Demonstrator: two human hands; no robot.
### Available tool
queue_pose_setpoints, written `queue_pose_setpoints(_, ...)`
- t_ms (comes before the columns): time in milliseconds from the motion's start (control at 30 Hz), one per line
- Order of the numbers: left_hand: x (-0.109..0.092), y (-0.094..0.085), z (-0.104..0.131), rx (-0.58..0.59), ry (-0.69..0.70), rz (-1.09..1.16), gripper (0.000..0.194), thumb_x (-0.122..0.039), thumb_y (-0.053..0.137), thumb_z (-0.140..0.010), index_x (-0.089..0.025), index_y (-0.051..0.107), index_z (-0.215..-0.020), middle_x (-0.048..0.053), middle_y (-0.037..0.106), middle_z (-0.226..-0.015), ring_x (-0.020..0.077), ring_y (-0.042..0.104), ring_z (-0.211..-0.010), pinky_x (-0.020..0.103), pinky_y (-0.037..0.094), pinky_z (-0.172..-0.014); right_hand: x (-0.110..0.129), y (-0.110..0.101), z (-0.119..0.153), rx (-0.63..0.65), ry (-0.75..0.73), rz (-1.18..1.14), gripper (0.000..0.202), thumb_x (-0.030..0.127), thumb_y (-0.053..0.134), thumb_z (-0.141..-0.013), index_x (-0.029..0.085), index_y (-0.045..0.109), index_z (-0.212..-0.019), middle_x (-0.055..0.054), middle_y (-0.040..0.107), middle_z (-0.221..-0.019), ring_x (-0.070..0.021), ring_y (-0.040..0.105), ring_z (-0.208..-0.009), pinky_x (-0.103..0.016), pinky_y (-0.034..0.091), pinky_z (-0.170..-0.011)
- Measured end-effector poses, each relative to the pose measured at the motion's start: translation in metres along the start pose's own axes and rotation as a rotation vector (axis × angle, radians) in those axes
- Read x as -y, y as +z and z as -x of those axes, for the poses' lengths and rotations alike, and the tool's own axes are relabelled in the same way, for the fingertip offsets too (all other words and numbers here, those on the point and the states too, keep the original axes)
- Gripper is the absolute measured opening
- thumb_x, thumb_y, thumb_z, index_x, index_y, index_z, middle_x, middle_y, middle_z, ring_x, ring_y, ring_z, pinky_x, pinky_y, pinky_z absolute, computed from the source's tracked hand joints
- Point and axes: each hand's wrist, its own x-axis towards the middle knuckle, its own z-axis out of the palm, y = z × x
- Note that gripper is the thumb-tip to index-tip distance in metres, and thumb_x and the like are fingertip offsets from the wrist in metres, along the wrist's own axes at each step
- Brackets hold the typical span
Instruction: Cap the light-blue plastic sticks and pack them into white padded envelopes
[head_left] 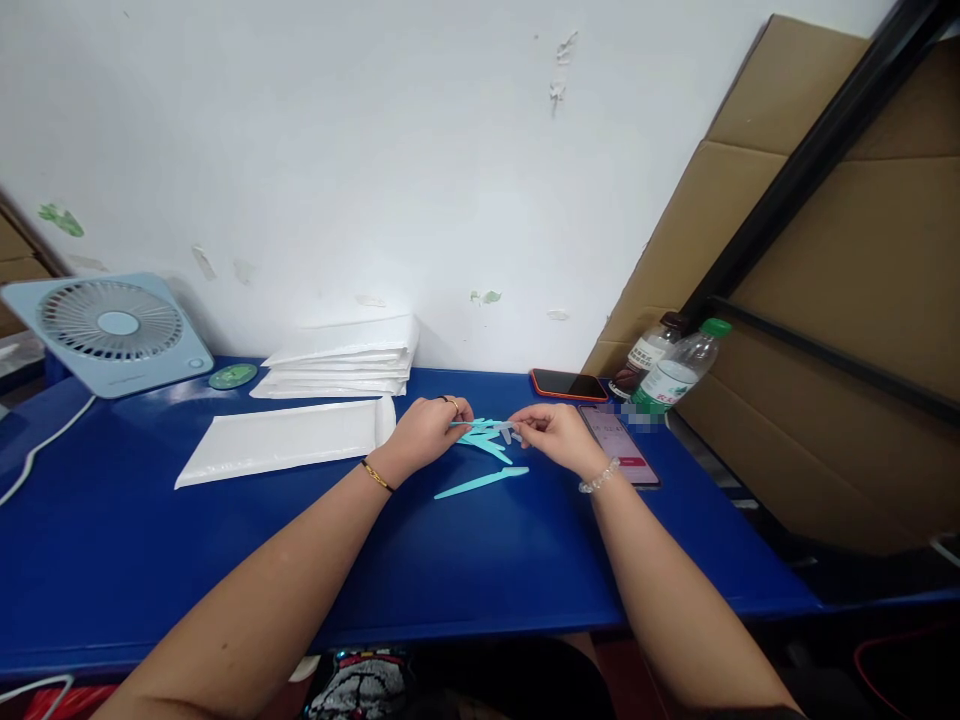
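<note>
Turquoise sticks heaped loosely on the blue tabletop, between both hands, with a lone stick lying just nearer the body. Clamped in the left hand, one stick; pinched in the right hand, a clear piece. To the left, a white mailer before a stack of mailers; beside the right wrist, a phone.

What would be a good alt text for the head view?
A person's left hand and right hand handle turquoise sticks and pale pieces on a blue table. White envelopes and a fan are left, two phones and bottles right.
</note>
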Motion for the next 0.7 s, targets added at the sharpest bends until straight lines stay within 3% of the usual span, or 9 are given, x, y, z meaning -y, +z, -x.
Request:
queue_pose_setpoints(167,0.001,-0.003,0.000,-0.009,-0.027,-0.014,0.009,-0.021,0.052,-0.083,-0.021,0.061,-0.087,-0.001,0.067,-0.085,0.0154,0.060,-0.074,0.025,0.036,-0.062,-0.001,-0.004,0.001,-0.067,0.012,0.068,0.022,0.032,0.059,-0.081,0.016,0.072,-0.087,-0.003,0.068,-0.060,-0.0148,0.063,-0.055,-0.022,0.046,-0.052)
queue_pose_setpoints(367,-0.005,-0.003,0.000,0.010,-0.022,0.029,0.011,-0.023,0.052,-0.083,-0.021,0.062,-0.086,0.000,0.068,-0.087,0.0151,0.060,-0.075,0.025,0.037,-0.063,-0.001,0.007,0.000,-0.020,0.001,-0.047,0.025,0.033,0.059,-0.081,0.014,0.072,-0.091,-0.004,0.068,-0.064,-0.0146,0.064,-0.056,-0.022,0.047,-0.052)
queue_pose_setpoints(500,-0.012,0.001,0.001,0.055,-0.027,0.103,0.010,-0.027,0.055,-0.081,-0.020,0.063,-0.082,0.000,0.067,-0.085,0.0151,0.060,-0.076,0.024,0.039,-0.065,0.004,0.009,0.002,0.121,0.021,-0.121,0.026,0.035,0.061,-0.079,0.014,0.072,-0.089,-0.003,0.067,-0.060,-0.0141,0.063,-0.054,-0.022,0.047,-0.052)
queue_pose_setpoints(633,-0.017,0.005,0.004,0.249,-0.031,0.230,0.015,-0.032,0.058,-0.081,-0.020,0.065,-0.084,0.000,0.067,-0.079,0.0137,0.060,-0.071,0.022,0.040,-0.061,0.006,-0.002,0.005,0.345,0.067,-0.104,0.025,0.036,0.063,-0.077,0.015,0.073,-0.085,-0.002,0.067,-0.061,-0.0134,0.062,-0.052,-0.023,0.047,-0.052)
queue_pose_setpoints(700,-0.017,0.008,0.006,0.296,0.003,0.203,0.018,-0.035,0.058,-0.083,-0.020,0.065,-0.087,0.000,0.067,-0.080,0.0141,0.061,-0.072,0.023,0.040,-0.063,0.001,-0.008,0.005,0.361,0.089,-0.060,0.023,0.034,0.062,-0.077,0.016,0.073,-0.084,-0.002,0.067,-0.063,-0.0130,0.061,-0.051,-0.023,0.046,-0.051)
